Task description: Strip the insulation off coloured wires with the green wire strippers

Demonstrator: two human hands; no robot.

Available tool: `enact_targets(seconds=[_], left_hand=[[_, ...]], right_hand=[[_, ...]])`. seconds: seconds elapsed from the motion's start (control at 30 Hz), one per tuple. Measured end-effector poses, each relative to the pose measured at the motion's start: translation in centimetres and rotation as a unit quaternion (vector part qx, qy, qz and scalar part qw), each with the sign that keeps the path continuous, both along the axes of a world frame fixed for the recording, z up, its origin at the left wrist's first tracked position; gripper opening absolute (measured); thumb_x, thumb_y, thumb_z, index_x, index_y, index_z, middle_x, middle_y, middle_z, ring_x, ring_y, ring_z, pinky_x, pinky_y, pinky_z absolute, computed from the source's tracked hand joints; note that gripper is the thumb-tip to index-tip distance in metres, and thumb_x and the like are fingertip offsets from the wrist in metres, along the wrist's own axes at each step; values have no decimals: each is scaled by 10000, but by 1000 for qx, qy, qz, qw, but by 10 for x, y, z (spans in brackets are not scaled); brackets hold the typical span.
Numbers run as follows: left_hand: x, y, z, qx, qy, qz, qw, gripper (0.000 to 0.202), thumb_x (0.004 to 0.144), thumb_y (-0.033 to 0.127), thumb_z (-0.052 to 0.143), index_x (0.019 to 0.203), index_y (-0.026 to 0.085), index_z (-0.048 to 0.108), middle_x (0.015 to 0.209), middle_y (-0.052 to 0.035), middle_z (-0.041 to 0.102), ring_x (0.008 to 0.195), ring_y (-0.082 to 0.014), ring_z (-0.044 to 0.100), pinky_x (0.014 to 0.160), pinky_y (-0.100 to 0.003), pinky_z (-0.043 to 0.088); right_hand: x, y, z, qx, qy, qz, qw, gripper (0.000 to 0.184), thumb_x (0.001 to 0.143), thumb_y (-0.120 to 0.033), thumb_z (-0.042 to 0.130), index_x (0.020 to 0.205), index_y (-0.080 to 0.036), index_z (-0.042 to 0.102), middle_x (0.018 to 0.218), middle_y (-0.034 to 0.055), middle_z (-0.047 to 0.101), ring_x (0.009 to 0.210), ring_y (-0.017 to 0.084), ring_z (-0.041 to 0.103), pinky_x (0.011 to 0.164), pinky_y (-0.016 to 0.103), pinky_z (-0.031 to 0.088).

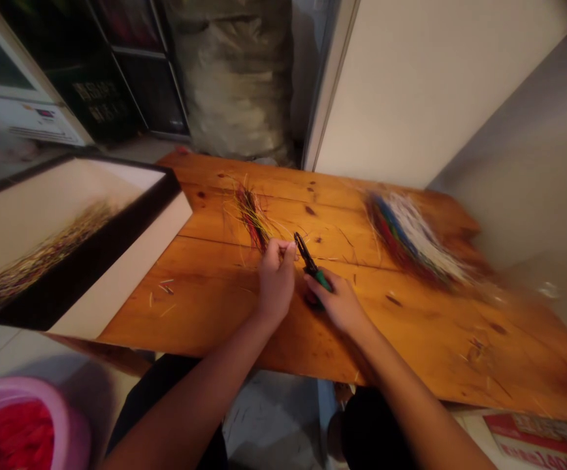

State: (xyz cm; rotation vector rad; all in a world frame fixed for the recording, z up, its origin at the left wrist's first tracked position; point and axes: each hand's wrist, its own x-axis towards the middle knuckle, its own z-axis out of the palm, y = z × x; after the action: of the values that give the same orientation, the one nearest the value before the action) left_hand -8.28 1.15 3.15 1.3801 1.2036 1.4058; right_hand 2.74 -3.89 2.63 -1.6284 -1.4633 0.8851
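Left hand (274, 282) is pinching wires (253, 219); right hand (340, 301) is gripping cutters (307, 258); the big pile (418, 238) by the counter's (205, 307) far right edge is lying untouched, so most seems left

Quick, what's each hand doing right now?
Left hand: closed, pinching a thin wire.
Right hand: closed around green-handled pliers.

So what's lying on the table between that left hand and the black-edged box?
Head view: mostly bare wooden table, with a few short wire scraps scattered between the left hand, which pinches the small wire bundle, and the box.
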Motion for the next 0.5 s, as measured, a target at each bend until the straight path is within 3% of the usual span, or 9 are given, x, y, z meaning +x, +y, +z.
enact_targets(seconds=[0.5], left_hand=[[0,2,-2,-25,-9,11,1000,161,814,320,477,708,200,461,649,35,482,639,-111,471,643,-228,360]], right_hand=[[-3,-3,5,3,-61,-12,998,274,820,-439,456,664,-216,484,486,-28,503,483,139,489,513,240,331]])
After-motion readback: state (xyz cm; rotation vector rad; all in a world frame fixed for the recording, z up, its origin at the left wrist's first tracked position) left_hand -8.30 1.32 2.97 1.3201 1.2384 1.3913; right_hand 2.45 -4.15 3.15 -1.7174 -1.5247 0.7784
